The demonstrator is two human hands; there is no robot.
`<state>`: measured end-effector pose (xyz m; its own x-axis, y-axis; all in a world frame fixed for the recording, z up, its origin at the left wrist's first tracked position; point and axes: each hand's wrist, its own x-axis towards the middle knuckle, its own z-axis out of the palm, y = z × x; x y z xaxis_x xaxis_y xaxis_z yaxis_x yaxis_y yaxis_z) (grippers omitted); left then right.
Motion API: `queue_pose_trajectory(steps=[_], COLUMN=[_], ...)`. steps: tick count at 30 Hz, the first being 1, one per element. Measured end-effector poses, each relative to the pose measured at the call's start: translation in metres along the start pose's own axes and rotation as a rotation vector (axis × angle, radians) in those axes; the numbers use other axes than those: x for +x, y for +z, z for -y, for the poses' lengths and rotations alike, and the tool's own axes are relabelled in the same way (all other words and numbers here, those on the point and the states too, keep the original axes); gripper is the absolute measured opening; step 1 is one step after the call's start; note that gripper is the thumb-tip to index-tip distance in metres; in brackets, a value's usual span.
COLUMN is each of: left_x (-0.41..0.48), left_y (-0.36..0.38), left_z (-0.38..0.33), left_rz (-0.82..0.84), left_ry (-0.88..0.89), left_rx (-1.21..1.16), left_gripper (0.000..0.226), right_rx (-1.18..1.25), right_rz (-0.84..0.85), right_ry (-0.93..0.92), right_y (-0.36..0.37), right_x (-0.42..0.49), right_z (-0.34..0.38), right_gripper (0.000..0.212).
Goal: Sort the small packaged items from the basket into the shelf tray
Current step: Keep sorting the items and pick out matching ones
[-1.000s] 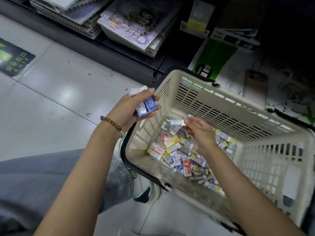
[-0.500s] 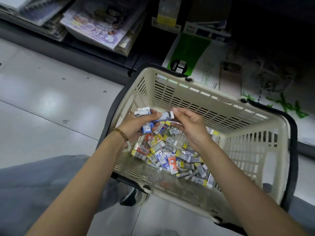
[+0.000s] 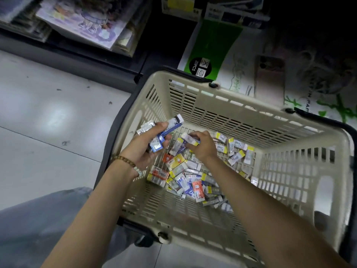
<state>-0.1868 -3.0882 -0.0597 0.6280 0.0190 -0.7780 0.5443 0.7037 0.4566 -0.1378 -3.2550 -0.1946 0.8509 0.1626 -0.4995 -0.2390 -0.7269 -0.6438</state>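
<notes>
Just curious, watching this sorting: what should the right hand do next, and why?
Probably lift the white packet and add it to the blue packets in the left hand. The right hand, low in the basket, pinches that packet, and the left hand grips its blue packets just beside it, above the pile.

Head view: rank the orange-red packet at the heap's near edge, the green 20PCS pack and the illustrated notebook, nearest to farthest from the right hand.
1. orange-red packet: in the basket, just below the right hand.
2. green 20PCS pack: past the basket's far rim.
3. illustrated notebook: far upper left of the view.
</notes>
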Motion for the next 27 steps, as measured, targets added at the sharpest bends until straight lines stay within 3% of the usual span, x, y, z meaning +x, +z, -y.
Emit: queue_pose_trajectory(steps=[5, 10, 16, 20, 23, 27], left_x=[0.0, -0.001, -0.005, -0.008, -0.015, -0.033], left_y=[0.002, 0.002, 0.001, 0.01, 0.026, 0.053], left_z=[-0.001, 0.0, 0.002, 0.009, 0.016, 0.02], left_rz=[-0.003, -0.009, 0.0, 0.025, 0.036, 0.13], left_ry=[-0.016, -0.024, -0.033, -0.044, -0.038, -0.024], left_rx=[0.006, 0.014, 0.038, 0.096, 0.13, 0.13], left_gripper=[0.029, 0.013, 0.029, 0.012, 0.01, 0.012], right_rx=[-0.036, 0.061, 0.17, 0.171, 0.288, 0.646], right_rz=[-0.154, -0.047, 0.051, 0.187, 0.146, 0.013], right_ry=[0.03, 0.074, 0.194, 0.4, 0.429, 0.301], right_y=[0.002, -0.01, -0.051, -0.084, -0.105, -0.138], right_x=[-0.011, -0.022, -0.032, -0.053, -0.075, -0.114], right_z=[-0.009, -0.017, -0.025, -0.03, -0.029, 0.014], right_gripper=[0.027, 0.025, 0.06, 0.084, 0.067, 0.036])
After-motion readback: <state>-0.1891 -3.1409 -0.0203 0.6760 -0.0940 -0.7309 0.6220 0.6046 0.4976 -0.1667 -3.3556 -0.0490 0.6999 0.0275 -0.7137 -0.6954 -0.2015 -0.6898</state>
